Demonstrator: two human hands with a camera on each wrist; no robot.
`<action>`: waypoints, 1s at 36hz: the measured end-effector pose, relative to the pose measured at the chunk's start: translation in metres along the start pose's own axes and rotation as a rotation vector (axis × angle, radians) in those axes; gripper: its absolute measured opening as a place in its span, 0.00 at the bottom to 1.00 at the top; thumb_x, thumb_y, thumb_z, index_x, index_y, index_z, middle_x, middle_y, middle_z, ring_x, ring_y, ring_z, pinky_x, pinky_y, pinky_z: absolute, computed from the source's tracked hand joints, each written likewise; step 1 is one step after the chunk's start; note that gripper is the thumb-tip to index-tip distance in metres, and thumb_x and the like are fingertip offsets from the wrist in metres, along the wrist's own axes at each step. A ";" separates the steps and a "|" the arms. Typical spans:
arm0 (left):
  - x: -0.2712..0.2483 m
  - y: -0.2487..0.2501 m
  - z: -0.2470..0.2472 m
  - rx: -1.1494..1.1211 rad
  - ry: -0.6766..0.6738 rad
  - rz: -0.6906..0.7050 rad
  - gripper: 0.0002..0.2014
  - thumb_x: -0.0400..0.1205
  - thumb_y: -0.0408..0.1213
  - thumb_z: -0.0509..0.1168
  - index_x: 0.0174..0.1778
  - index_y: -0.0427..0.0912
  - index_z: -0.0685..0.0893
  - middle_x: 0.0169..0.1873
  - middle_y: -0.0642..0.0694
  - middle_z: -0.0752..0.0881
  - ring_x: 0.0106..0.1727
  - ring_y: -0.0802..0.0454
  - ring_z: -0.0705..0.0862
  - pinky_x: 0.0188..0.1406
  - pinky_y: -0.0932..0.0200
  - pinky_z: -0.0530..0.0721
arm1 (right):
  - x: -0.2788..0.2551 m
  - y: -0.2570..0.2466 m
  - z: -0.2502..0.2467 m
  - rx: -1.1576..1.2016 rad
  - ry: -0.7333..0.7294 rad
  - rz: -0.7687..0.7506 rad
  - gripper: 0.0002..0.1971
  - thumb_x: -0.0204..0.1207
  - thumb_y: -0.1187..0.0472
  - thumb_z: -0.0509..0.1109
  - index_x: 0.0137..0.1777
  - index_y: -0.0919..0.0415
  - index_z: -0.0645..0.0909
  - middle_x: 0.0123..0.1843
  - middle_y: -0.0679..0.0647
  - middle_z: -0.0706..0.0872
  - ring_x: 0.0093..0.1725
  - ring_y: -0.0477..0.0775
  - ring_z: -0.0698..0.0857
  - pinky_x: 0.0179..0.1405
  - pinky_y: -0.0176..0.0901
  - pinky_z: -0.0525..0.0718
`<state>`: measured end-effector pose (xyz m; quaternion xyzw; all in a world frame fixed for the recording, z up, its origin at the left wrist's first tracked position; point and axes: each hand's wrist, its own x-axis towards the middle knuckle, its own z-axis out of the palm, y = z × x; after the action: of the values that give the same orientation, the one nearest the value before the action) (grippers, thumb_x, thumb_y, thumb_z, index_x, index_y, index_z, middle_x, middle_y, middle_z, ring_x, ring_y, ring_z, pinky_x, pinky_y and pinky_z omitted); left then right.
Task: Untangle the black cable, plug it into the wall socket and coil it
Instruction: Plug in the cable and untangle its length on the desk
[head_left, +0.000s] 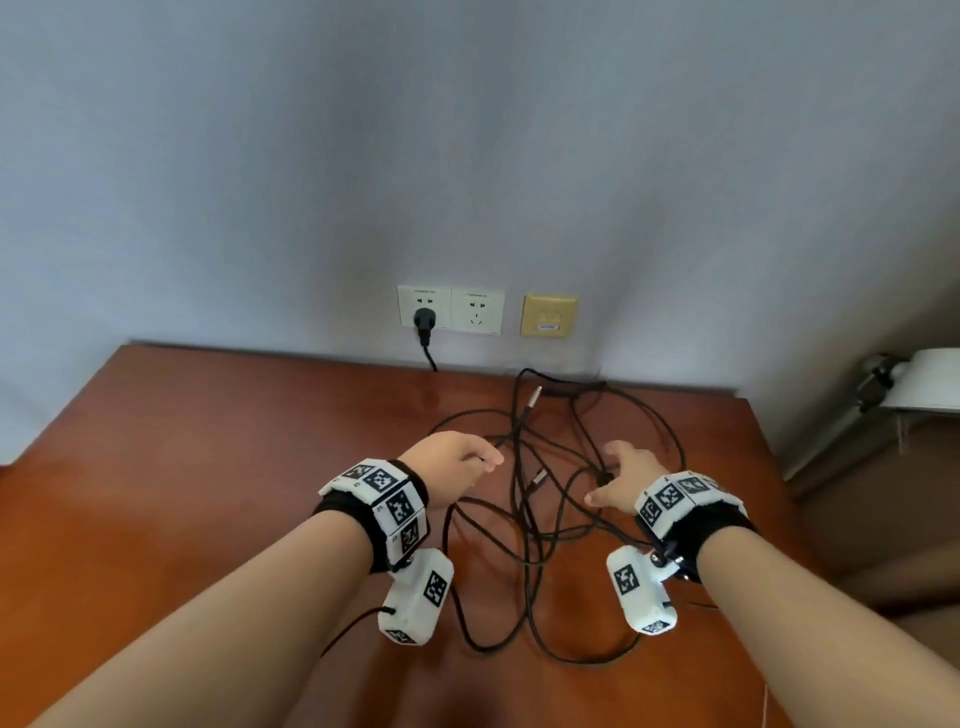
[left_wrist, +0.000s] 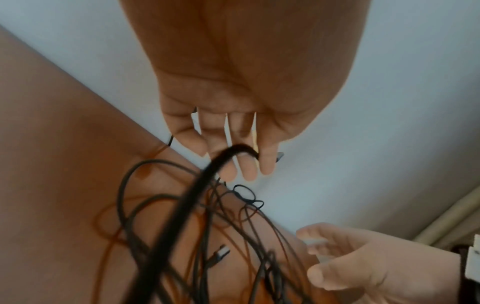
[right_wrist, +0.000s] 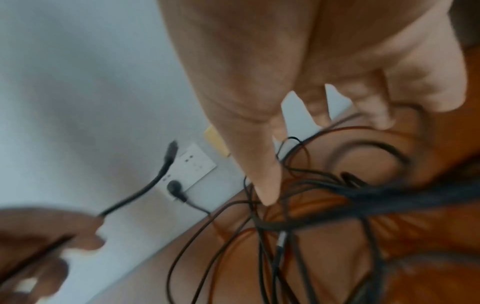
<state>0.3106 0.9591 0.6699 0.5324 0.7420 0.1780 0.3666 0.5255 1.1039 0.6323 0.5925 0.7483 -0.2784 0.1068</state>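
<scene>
A long black cable (head_left: 524, 519) lies in a loose tangle on the middle of the brown table (head_left: 208, 467). My left hand (head_left: 457, 462) pinches one strand of it; in the left wrist view the strand (left_wrist: 241, 149) crosses my fingers (left_wrist: 267, 164). That strand's free end with a connector (right_wrist: 172, 148) sticks out past the hand toward the wall. My right hand (head_left: 621, 470) hovers over the tangle with fingers spread; its forefinger (right_wrist: 267, 191) points down onto the strands. A black plug (head_left: 425, 318) sits in the left wall socket (head_left: 410, 304).
A second white socket (head_left: 477, 310) beside the plugged one is free, and a yellow wall plate (head_left: 549, 315) follows to the right. Another metal-tipped connector (head_left: 540, 475) lies within the tangle. A white object (head_left: 930, 379) stands off the table's right edge.
</scene>
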 end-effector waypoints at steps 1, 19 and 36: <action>-0.001 0.004 -0.004 0.022 -0.014 0.012 0.20 0.83 0.29 0.52 0.61 0.50 0.86 0.56 0.53 0.87 0.51 0.54 0.85 0.57 0.62 0.81 | -0.004 -0.004 -0.002 -0.048 -0.033 -0.021 0.45 0.61 0.45 0.80 0.77 0.50 0.64 0.73 0.58 0.71 0.67 0.62 0.78 0.64 0.51 0.80; -0.024 0.048 -0.065 0.329 0.179 0.240 0.12 0.75 0.54 0.70 0.50 0.53 0.89 0.47 0.54 0.84 0.51 0.53 0.83 0.53 0.57 0.79 | -0.102 -0.090 -0.014 0.586 -0.258 -0.559 0.01 0.83 0.63 0.61 0.52 0.58 0.72 0.26 0.53 0.80 0.23 0.53 0.79 0.25 0.41 0.77; -0.072 0.033 -0.106 0.396 0.284 0.523 0.14 0.87 0.45 0.56 0.61 0.50 0.84 0.50 0.54 0.87 0.51 0.55 0.82 0.50 0.62 0.76 | -0.118 -0.089 -0.062 0.409 0.294 -0.680 0.07 0.80 0.56 0.66 0.44 0.54 0.85 0.41 0.57 0.88 0.45 0.56 0.85 0.53 0.47 0.80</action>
<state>0.2663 0.9189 0.7879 0.7351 0.6440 0.1908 0.0916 0.4849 1.0271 0.7672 0.3543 0.8378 -0.3530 -0.2189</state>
